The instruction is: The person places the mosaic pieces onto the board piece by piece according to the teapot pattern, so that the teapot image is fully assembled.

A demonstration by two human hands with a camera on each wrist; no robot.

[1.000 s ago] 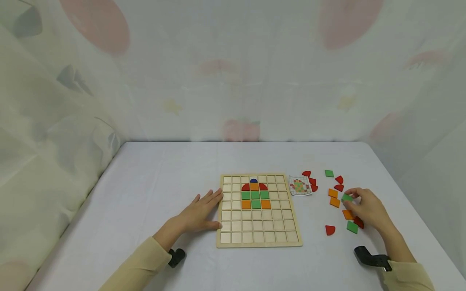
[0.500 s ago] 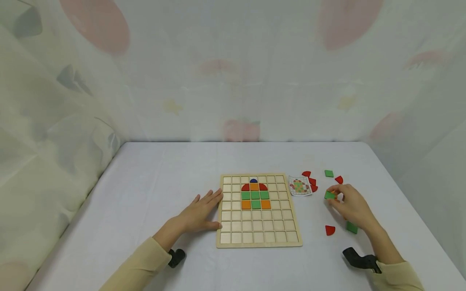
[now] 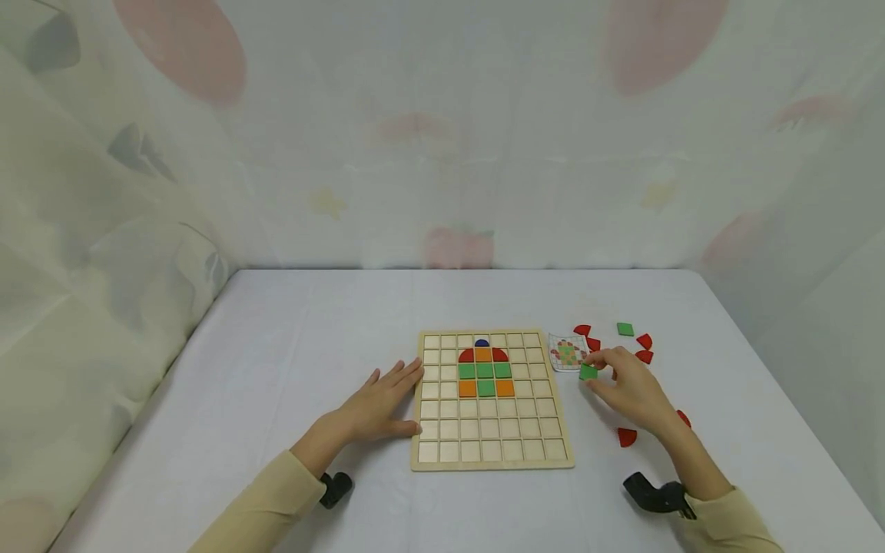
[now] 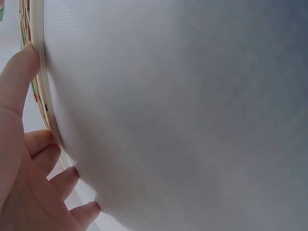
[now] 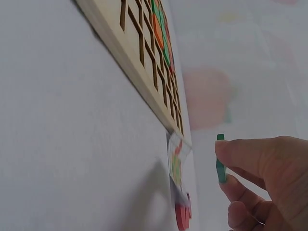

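A wooden grid board [image 3: 494, 465] lies on the white table, its cells partly filled with green, orange, red and blue tiles near the top middle. My left hand [image 3: 376, 407] rests against the board's left edge, fingers spread; in the left wrist view the thumb and fingertips touch the wooden rim [image 4: 39, 72]. Just right of the board, my right hand [image 3: 629, 390] pinches a green square tile [image 3: 588, 372] between thumb and finger. The right wrist view shows this green tile [image 5: 221, 168] edge-on, raised off the table. A small pattern card [image 3: 558, 364] lies beside the board, close behind the held tile.
Loose red quarter-round tiles [image 3: 627, 437] lie scattered around the right hand. Another green tile [image 3: 625, 329] sits farther back. The right hand and forearm cover part of the tile area. Patterned cloth [image 3: 346, 138] hangs behind the table and along both sides.
My right hand has lifted the green tile from the loose tiles and carried it left toward the board. Loose orange tiles seen earlier are now hidden. The left hand stays put.
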